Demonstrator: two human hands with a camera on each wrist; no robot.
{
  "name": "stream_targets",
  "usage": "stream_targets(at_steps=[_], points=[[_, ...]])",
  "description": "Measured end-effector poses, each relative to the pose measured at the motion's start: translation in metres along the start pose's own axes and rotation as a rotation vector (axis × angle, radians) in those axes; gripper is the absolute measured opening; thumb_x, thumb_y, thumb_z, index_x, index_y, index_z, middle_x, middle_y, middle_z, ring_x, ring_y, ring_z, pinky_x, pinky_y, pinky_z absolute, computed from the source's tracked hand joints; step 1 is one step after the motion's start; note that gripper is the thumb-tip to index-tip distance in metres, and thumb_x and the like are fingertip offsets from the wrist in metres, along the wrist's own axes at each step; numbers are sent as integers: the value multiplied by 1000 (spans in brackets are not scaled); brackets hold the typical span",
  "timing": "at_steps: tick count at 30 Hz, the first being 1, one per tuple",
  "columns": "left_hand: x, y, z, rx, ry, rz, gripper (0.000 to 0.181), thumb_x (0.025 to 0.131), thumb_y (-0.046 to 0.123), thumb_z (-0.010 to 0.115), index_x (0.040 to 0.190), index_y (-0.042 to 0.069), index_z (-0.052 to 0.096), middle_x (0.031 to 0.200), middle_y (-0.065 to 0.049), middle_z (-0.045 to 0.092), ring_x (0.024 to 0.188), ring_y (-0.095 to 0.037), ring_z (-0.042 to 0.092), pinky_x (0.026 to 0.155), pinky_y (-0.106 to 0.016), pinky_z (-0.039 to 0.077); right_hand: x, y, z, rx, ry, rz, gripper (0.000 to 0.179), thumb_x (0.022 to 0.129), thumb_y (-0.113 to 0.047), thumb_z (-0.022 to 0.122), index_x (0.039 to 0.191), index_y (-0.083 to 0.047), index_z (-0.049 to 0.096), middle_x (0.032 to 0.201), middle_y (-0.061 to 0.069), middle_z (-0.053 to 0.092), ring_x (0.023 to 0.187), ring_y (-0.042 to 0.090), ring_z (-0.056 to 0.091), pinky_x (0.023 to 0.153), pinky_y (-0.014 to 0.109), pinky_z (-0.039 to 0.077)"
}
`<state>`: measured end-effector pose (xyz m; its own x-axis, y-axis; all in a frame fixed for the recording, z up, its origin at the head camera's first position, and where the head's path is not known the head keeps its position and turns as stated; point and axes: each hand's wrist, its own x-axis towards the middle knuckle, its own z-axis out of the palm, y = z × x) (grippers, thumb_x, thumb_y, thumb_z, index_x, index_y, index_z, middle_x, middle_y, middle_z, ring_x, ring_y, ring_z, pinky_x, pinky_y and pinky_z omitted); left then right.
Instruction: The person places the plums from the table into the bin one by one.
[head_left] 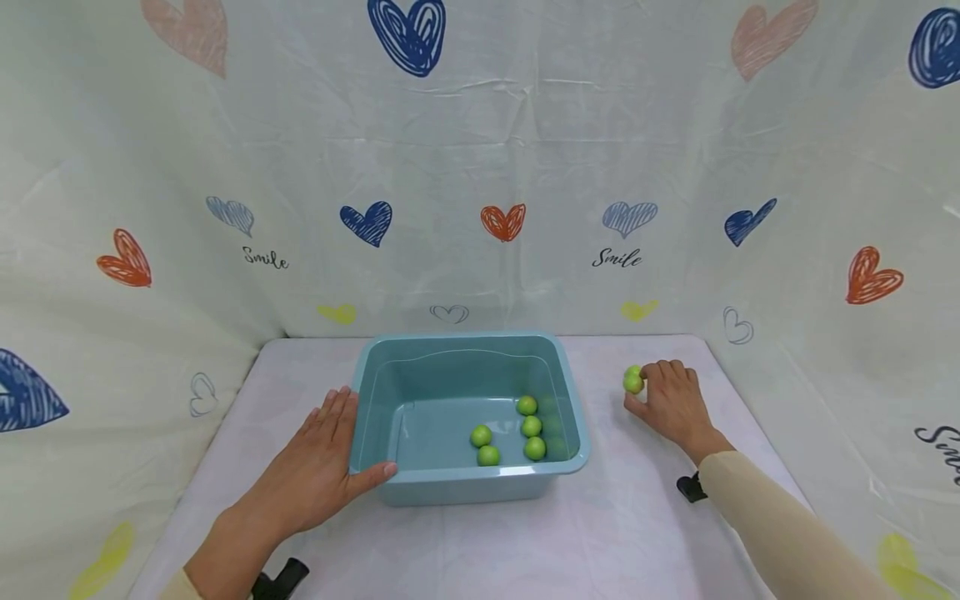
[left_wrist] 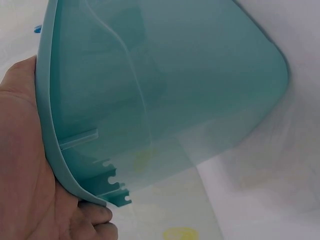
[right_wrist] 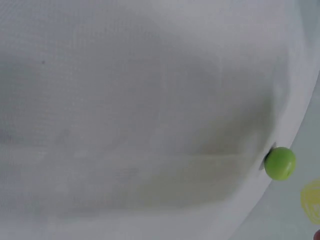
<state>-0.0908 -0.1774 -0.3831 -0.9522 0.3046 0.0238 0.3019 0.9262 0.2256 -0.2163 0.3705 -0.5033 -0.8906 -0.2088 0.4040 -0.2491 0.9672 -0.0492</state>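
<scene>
A light blue-green plastic tub [head_left: 480,490] stands on the table, with several small green balls [head_left: 531,426] inside on its right and front side. My left hand [head_left: 315,458] rests against the tub's front left corner, fingers extended along the left side and thumb over the front rim. In the left wrist view the palm touches the tub's rim [left_wrist: 44,115]. To the right of the tub, my right hand [head_left: 671,404] pinches a green ball [head_left: 633,383] between thumb and fingers. Another green ball [head_left: 633,370] shows just behind it. The right wrist view shows one green ball [right_wrist: 280,163] on the cloth; the grip is out of frame.
A white cloth [head_left: 622,517] covers the table. White sheeting [head_left: 555,167] printed with hearts hangs behind and at both sides. Each wrist carries a black mount, visible at the left wrist [head_left: 279,579] and at the right wrist [head_left: 692,487].
</scene>
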Motion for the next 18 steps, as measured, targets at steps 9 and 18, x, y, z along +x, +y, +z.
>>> stream_targets(at_steps=[9,18], points=[[-1,0,0,-10,2,-4,118,95,78,55,161,-14,22,169,-33,24,157,-53,24,124,-68,28,10,-16,-10,39,-22,-12,44,88,-34,77,111,-1,58,99,13,58,100,35,49,92,55,43],[0,-2,0,3,12,7,117,95,78,55,161,-14,24,169,-33,26,157,-52,25,123,-68,29,18,-35,-24,43,22,-78,42,86,-33,77,108,-3,58,99,13,58,100,34,50,87,52,43]])
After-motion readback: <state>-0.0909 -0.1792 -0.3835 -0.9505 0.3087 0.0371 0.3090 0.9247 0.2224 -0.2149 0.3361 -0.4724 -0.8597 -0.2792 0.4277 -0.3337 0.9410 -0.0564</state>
